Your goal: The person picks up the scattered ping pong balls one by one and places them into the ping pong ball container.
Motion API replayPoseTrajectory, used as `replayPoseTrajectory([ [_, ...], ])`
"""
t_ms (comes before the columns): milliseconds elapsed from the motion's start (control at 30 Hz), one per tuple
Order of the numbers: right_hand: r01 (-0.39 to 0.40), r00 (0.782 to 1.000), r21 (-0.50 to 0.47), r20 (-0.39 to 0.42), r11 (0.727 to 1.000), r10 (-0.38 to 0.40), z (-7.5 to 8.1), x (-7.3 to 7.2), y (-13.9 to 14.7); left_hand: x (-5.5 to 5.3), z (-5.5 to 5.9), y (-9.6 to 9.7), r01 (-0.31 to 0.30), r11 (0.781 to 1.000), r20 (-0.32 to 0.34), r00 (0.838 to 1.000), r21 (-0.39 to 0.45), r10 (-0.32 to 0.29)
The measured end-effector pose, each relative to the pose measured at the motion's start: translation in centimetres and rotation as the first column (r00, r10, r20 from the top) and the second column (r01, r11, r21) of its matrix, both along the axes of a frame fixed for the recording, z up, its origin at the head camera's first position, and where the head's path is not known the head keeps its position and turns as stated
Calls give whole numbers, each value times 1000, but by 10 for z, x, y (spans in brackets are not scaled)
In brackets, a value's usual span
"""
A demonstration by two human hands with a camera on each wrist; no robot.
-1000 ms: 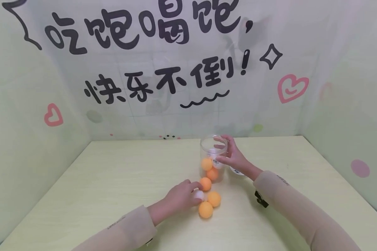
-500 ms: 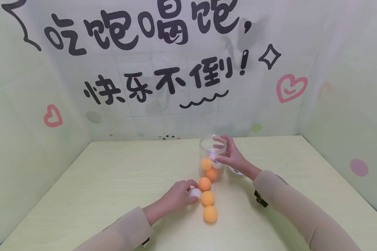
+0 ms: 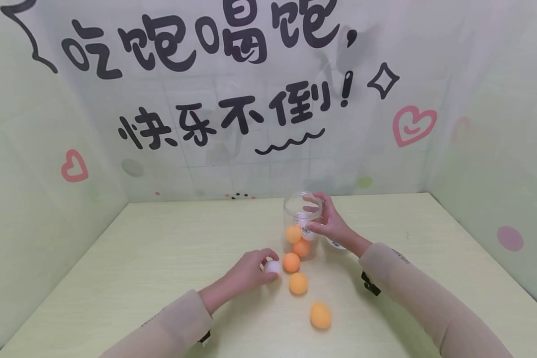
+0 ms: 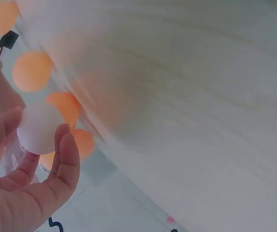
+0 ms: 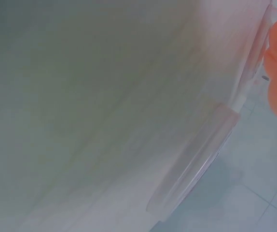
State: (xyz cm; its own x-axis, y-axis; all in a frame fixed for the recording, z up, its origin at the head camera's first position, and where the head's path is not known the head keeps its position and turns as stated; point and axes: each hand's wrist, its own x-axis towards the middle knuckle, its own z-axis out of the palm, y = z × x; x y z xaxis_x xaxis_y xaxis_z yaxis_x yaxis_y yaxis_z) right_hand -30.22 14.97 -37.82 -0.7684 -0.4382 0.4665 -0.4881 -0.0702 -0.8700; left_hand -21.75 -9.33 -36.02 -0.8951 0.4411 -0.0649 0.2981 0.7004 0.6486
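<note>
In the head view my left hand (image 3: 246,272) pinches a white ping-pong ball (image 3: 272,269) between thumb and fingers. The left wrist view shows this white ball (image 4: 39,126) at the fingertips. My right hand (image 3: 333,224) grips a clear plastic jar (image 3: 288,214) from its right side, thumb in front and fingers at the back. Inside the upright jar are orange balls (image 3: 293,233) and white balls (image 3: 306,230) with dark print. Three orange balls lie outside: one (image 3: 291,262) right at the jar's front, a second (image 3: 298,283) nearer, and a third (image 3: 320,315) farther forward and right.
A clear round lid (image 5: 194,164) lies on the pale wooden table (image 3: 197,233) beside the jar, partly hidden by the right hand in the head view. Behind the table rises a curtain-like back wall (image 3: 232,174) with black lettering. Side walls (image 3: 496,164) flank the table.
My left hand has drawn the white ball leftward and slightly back, away from the orange ones. The nearest orange ball has rolled right and toward me. The right hand and jar stay put.
</note>
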Motion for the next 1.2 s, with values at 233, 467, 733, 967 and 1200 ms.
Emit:
replayPoseTrajectory([
  [233, 5, 1000, -8, -11, 1000, -5, 0, 0, 0, -11, 14, -1, -48, 999, -13, 999, 25, 48],
  [467, 0, 1000, -21, 5, 1000, 0, -1, -1, -1, -27, 45, 1, -154, 982, -28, 987, 111, 158],
  [733, -1, 1000, -28, -1, 1000, 1, -1, 0, -1, -42, 80, 6, -157, 970, -94, 980, 187, 177],
  [967, 6, 1000, -31, 5, 999, -5, -1, 1, -1, -55, 96, 16, -152, 962, -102, 979, 226, 179],
  [1200, -4, 1000, -36, 27, 999, 5, 0, 1, -1, -71, 104, 28, -164, 949, -88, 977, 271, 194],
])
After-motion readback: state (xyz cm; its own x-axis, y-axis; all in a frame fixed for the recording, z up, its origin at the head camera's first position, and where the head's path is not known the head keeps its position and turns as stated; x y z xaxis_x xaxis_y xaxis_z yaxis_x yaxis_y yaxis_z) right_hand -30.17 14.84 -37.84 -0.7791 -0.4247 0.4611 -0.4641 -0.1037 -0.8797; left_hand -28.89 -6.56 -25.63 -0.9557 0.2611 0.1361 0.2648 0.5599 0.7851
